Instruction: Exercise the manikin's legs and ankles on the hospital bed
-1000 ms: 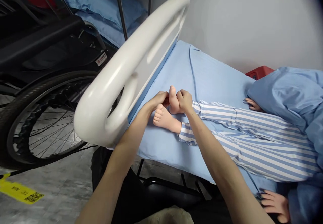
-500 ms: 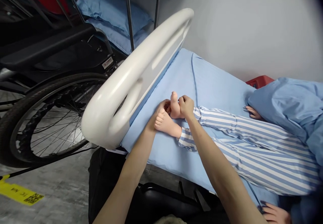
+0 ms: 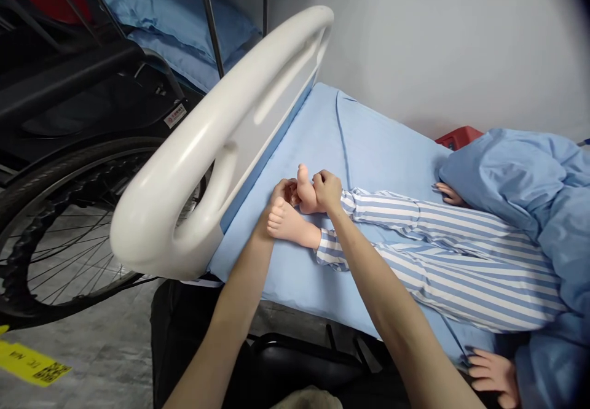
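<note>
Left hand [image 3: 283, 190] has moved slightly lower beside the smooth, bare, upright foot [image 3: 305, 191].

A bed [image 3: 295, 274] with a smooth light-blue fabric sheet [image 3: 387, 145] and a rounded white plastic footboard [image 3: 184, 145] carried a manikin [image 3: 396, 209] in blue-and-white striped fabric trousers [image 3: 483, 286]. Its nearer bare foot [image 3: 292, 223] lay toward the footboard; loose blue fabric [image 3: 507, 175] was bunched at the trousers' upper end.

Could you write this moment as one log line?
left hand: at far foot; right hand: on its ankle; near foot: bare; bedsheet: blue
</note>
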Tool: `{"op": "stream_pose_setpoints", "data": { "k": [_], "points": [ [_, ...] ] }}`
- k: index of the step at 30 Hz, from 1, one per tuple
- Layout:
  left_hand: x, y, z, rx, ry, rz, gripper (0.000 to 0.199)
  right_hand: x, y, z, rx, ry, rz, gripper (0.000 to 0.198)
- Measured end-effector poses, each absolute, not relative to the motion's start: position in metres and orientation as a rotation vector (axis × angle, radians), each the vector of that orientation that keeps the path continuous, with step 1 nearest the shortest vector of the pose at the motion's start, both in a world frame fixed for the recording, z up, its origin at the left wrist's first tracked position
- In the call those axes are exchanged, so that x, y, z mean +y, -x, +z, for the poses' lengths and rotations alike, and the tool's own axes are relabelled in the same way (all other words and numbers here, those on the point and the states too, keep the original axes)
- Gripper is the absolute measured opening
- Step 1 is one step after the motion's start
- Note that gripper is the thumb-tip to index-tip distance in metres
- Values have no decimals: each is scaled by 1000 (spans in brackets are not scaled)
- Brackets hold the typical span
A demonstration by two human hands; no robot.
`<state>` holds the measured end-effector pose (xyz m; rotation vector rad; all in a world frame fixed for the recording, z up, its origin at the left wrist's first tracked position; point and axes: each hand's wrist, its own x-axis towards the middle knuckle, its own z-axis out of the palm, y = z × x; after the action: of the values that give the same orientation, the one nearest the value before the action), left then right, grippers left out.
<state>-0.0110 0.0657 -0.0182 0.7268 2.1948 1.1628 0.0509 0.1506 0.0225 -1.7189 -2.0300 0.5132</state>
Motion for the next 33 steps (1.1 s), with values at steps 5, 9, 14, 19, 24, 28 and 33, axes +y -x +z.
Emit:
{"op": "stream_pose_setpoints", "data": {
  "k": [5,9,14,19,24,28,33],
  "points": [
    [63,2,15,2563,-182,1013,41,153,-53,18,-2047,1676,519,29],
    [62,-1,22,2684,-173,972,33,153,-53,16,-2041,1669,519,29],
    [60,-4,16,2819,-289,905,26,148,-52,18,-2004,1668,496,30],
    [54,-5,14,2879,-351,876,21,139,-57,21,-2041,1672,498,30],
    [48,-5,18,2895,-386,917,21,133,-61,23,-2131,1666,511,31],
    [46,-4,23,2901,-383,928,26,132,-61,24,-2153,1676,510,32],
    [47,-5,28,2913,-349,912,31,132,-60,24,-2196,1699,452,34]
  ]
}}
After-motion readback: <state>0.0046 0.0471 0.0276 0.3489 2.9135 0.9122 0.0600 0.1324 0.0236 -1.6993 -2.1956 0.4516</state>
